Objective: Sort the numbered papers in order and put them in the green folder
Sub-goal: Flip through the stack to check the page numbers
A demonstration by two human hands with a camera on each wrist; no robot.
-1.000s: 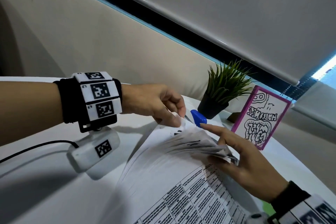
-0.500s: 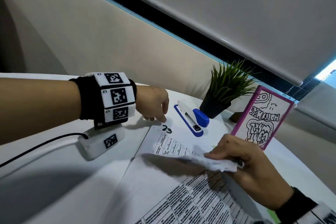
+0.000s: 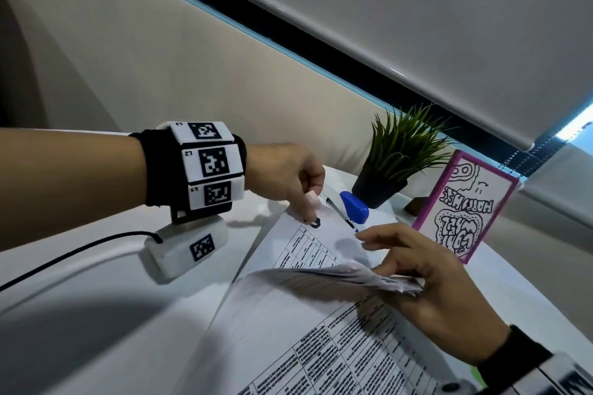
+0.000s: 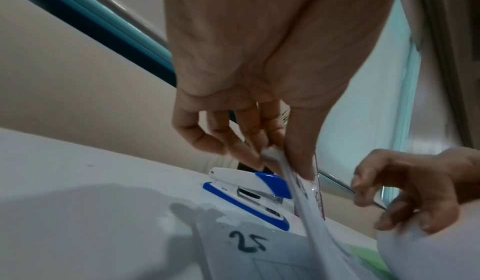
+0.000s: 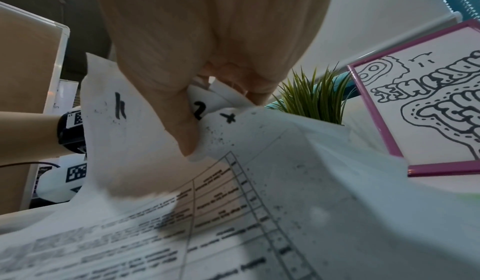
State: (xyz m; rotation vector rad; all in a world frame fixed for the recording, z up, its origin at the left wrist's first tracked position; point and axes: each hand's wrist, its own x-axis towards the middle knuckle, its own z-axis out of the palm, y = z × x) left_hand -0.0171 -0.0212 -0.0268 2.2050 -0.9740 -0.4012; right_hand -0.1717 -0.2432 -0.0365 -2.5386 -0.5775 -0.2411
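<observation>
Pinching paper corners (image 4: 279,157), both hands (image 3: 426,279) amid papers (image 3: 288,330)

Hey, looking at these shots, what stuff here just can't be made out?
- Green plastic folder: only slivers show in the left wrist and head views; the white paper stack covers it.
- Handwritten number in the head view: left hand partly hides it.
- Printed table text: blurred in every view.
- Numbers on bent corners, right wrist view: right hand covers them partly.
</observation>
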